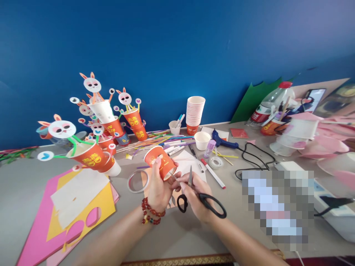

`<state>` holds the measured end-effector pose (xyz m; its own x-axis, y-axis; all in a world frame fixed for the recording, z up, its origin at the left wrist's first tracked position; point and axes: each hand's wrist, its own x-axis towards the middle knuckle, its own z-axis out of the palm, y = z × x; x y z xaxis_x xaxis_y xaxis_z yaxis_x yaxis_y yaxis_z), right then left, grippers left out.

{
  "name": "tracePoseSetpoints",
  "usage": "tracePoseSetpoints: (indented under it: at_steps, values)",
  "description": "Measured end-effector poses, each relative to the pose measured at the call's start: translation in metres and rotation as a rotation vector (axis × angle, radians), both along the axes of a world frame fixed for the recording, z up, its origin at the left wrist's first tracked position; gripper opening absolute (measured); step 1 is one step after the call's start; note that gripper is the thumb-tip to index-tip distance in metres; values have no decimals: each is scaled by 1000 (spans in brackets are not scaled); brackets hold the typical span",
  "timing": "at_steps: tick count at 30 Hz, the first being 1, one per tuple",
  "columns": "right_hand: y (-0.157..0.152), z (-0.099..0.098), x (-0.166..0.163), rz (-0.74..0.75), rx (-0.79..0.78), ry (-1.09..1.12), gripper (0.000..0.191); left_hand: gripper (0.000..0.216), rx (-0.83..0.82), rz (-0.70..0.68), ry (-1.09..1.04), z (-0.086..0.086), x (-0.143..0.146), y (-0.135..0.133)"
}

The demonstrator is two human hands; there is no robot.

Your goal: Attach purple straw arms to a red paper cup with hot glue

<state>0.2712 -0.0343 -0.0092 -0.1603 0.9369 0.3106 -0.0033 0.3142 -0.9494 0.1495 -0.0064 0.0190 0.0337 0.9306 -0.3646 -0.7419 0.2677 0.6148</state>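
Observation:
My left hand (156, 189) is wrapped round an orange paper cup (160, 162), held on its side with the open mouth facing left and away. A red bead bracelet (149, 212) sits on that wrist. My right hand (195, 195) grips black-handled scissors (203, 201), blades pointing up beside the cup's base. The fingertips of the right hand pinch something thin at the cup's bottom edge; I cannot make it out. Both hands hover over a white sheet (191, 162) on the grey table (172, 236).
Decorated rabbit cups (91, 155) crowd the left. Pink and yellow foam sheets (83, 210) lie front left, a tape roll (138, 181) beside my left hand. A cup stack (195, 112), blue glue gun (223, 140), markers, straws and a power strip (335, 207) fill the right.

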Motion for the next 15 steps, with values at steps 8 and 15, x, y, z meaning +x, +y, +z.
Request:
tracePoseSetpoints:
  at_steps: [8,15]
  values:
    - [6,-4,-6,83,-163,321,10,41,52,40,49,-2,2,4]
    - [7,-9,-7,96,-187,332,12,42,12,52,46,-4,0,5]
